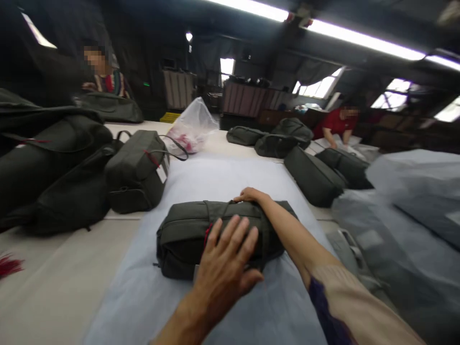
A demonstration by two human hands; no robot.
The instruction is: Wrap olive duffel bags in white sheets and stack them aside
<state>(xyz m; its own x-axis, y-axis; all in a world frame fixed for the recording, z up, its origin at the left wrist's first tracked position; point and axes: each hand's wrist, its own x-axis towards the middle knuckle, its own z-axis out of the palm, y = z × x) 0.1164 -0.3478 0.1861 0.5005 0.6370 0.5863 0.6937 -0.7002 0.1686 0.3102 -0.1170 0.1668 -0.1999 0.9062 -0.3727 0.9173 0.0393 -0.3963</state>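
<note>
A dark grey-green duffel bag [183, 239] lies lengthwise across a pale sheet in front of me, with a bit of red cord and a white tag at its near side. My left hand [226, 261] is open, fingers spread over the bag's near side and hiding part of it. Reaching across the top, my right hand [251, 194] is closed at the bag's far edge by the strap. Its fingertips are partly hidden there. On the left stands a similar bag [134, 175] with a looped handle, red cord and white tag.
More dark bags [46, 158] crowd the table's left side. A clear plastic bag [194, 127] with red contents sits farther back. Several dark bags [314, 177] and wrapped bags [402, 249] line the right. Two co-workers, one in a red shirt [334, 123], are across the table.
</note>
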